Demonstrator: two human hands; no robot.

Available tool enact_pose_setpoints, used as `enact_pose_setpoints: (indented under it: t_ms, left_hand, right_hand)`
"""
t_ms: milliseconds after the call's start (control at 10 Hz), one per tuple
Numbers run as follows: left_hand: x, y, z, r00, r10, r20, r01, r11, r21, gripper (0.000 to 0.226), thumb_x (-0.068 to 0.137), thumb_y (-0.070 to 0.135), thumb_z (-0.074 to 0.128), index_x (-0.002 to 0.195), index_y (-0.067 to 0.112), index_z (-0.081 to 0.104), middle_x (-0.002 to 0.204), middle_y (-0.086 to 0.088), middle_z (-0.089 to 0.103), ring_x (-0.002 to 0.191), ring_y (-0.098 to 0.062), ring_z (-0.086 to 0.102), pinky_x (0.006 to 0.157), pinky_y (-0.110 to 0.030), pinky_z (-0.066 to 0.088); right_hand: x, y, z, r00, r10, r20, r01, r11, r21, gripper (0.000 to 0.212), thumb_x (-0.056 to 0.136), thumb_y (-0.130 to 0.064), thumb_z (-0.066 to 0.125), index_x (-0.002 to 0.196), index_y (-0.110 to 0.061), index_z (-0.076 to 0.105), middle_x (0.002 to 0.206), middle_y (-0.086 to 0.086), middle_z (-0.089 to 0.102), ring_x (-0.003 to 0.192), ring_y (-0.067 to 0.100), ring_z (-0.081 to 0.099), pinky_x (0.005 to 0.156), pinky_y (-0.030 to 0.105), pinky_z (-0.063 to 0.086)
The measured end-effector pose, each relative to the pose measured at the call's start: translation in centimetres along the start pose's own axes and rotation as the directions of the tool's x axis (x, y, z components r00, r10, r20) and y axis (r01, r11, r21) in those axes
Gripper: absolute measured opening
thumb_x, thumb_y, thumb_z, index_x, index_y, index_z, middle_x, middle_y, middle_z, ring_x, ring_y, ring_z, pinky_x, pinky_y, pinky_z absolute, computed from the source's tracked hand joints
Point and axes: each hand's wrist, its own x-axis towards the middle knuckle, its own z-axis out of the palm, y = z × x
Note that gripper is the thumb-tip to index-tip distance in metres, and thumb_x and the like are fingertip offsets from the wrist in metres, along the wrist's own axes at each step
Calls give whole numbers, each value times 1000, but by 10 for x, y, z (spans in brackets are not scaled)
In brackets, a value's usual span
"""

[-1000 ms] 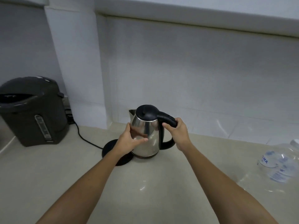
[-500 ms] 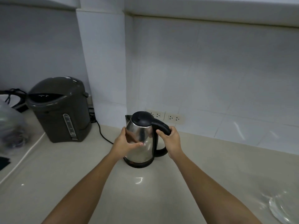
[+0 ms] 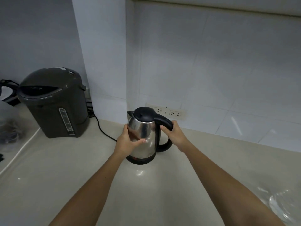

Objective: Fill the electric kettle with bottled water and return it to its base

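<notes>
The steel electric kettle (image 3: 146, 136) with a black lid and handle stands upright on its black base (image 3: 138, 160) on the beige counter, lid closed. My left hand (image 3: 128, 141) is pressed flat around the steel body on its left side. My right hand (image 3: 175, 134) is closed around the black handle at its upper part. The base's black cord (image 3: 102, 129) runs left toward the wall. Only a clear rounded part of the water bottle (image 3: 281, 207) shows at the lower right edge.
A dark grey thermo pot (image 3: 53, 103) stands at the left by the wall. Wall sockets (image 3: 166, 110) sit just behind the kettle. A clear plastic bag with dark contents (image 3: 8, 126) and a white cable (image 3: 21, 149) lie at the far left.
The kettle has gone left from beside the base onto it, both hands still on it. The view swung left, so the bottle slid to the lower right edge.
</notes>
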Motion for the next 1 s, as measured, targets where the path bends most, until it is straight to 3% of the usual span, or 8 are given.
enact_pose_setpoints:
  t_ms: [100, 300, 400, 500, 600, 700, 800, 1000]
  left_hand:
    - [-2, -1, 1, 1000, -7, -3, 7, 1000, -5, 98, 58, 55, 85, 137, 25, 34, 127, 3, 60, 117, -19, 59, 97, -32, 47]
    - [-4, 0, 1, 1000, 1, -2, -1, 1000, 9, 98, 62, 51, 85, 140, 25, 31, 132, 1, 58, 120, -22, 58, 101, -37, 48]
    - [-5, 0, 1, 1000, 7, -2, -7, 1000, 14, 98, 62, 50, 85, 140, 25, 31, 133, 0, 58, 120, -22, 58, 102, -37, 48]
    - [-6, 2, 0, 1000, -3, 15, 3, 1000, 18, 96, 64, 48, 85, 139, 24, 31, 134, 0, 56, 121, -23, 56, 102, -38, 47]
    - [-6, 8, -3, 998, -31, 52, 30, 999, 35, 94, 66, 46, 84, 139, 22, 29, 138, -2, 52, 126, -26, 52, 105, -43, 45]
    - [-9, 17, -2, 1000, -2, 25, 0, 996, 85, 107, 69, 41, 84, 149, 16, 17, 148, -6, 40, 135, -28, 44, 109, -51, 40]
    - [-13, 32, 0, 991, 127, -47, -120, 984, 135, 104, 68, 34, 84, 147, 20, 18, 143, -3, 37, 133, -24, 41, 108, -49, 41]
    - [-22, 102, 15, 949, 281, -140, -212, 903, 375, 90, 89, 41, 61, 154, 12, 6, 162, -9, 8, 149, -31, 14, 118, -53, 21]
  right_hand:
    - [-3, 4, -3, 996, 71, 58, -76, 993, 91, 41, 89, -54, 53, 117, -25, 49, 109, -10, 56, 108, 11, 50, 89, 30, 34]
    - [3, 4, 3, 994, 111, 12, -110, 967, 230, 32, 94, -56, 36, 92, -35, 61, 107, -6, 63, 92, -4, 49, 89, 32, 28]
    - [0, -2, 5, 978, 203, -46, -183, 943, 278, 31, 95, -46, 35, 83, -31, 59, 101, 2, 62, 86, 9, 51, 84, 33, 33]
    - [-4, -2, 0, 963, 266, -36, -245, 927, 284, 33, 97, -38, 34, 88, -19, 60, 96, 3, 57, 87, 5, 33, 78, 33, 35]
    - [-10, 2, -8, 946, 322, 34, -320, 917, 239, 43, 98, -49, 30, 115, -21, 57, 116, 0, 58, 117, 20, 47, 102, 41, 28]
    - [-19, 1, -22, 937, 349, 21, -349, 927, 141, 57, 99, -49, 25, 143, -17, 41, 148, 3, 41, 139, 22, 32, 112, 44, 20]
    - [-34, -3, -43, 964, 265, -40, -268, 956, -119, 57, 100, -43, 25, 145, -9, 37, 153, 10, 35, 140, 28, 31, 112, 39, 24]
    - [-70, -7, -101, 971, 119, -206, -223, 754, -618, 56, 101, -36, 20, 146, -4, 31, 157, 9, 23, 145, 27, 17, 115, 50, 21]
